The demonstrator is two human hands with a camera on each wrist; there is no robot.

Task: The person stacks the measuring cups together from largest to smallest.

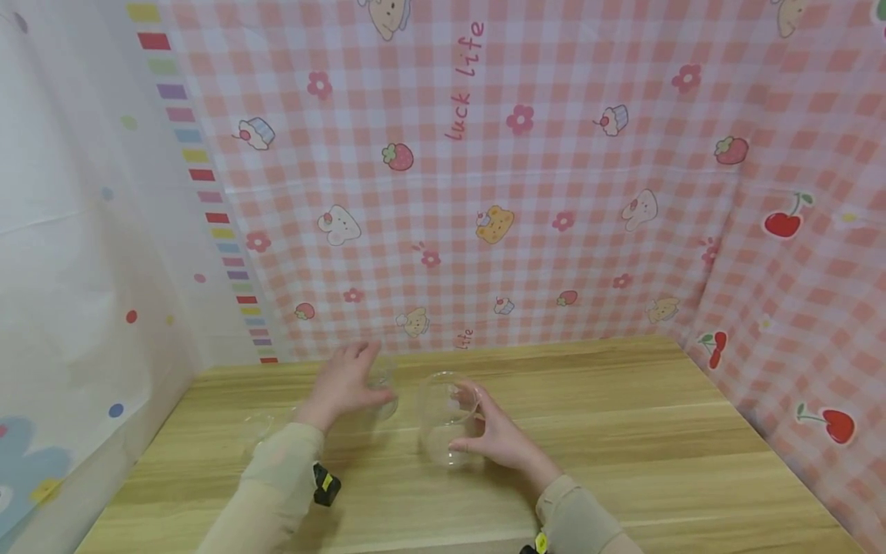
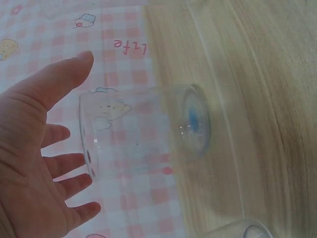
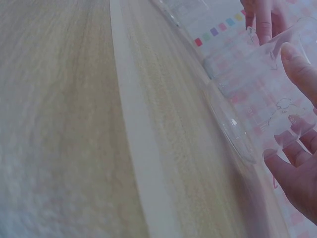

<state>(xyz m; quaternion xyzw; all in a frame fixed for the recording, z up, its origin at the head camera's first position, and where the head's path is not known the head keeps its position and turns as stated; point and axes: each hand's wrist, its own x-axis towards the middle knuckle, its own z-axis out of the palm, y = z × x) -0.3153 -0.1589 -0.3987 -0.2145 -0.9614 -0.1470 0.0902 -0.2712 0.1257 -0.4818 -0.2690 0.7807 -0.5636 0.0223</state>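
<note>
Two clear, see-through cups stand upright on the wooden table in the middle of the head view. The right hand (image 1: 501, 435) holds the larger cup (image 1: 436, 442) from its right side, thumb in front and fingers behind. In the right wrist view, fingertips of the right hand (image 3: 299, 173) show through the wall of that cup (image 3: 257, 109). The left hand (image 1: 346, 385) is beside the smaller cup (image 1: 384, 396), partly covering it. In the left wrist view, the left hand (image 2: 44, 148) has its fingers spread near the rim of that cup (image 2: 133, 134), apparently not gripping it.
Another clear cup (image 1: 258, 432) stands to the left, partly behind the left sleeve (image 1: 277, 469). The wooden table (image 1: 623, 431) meets a pink checked cloth (image 1: 554, 177) at the back and right. A white dotted cloth (image 1: 76, 254) hangs at the left.
</note>
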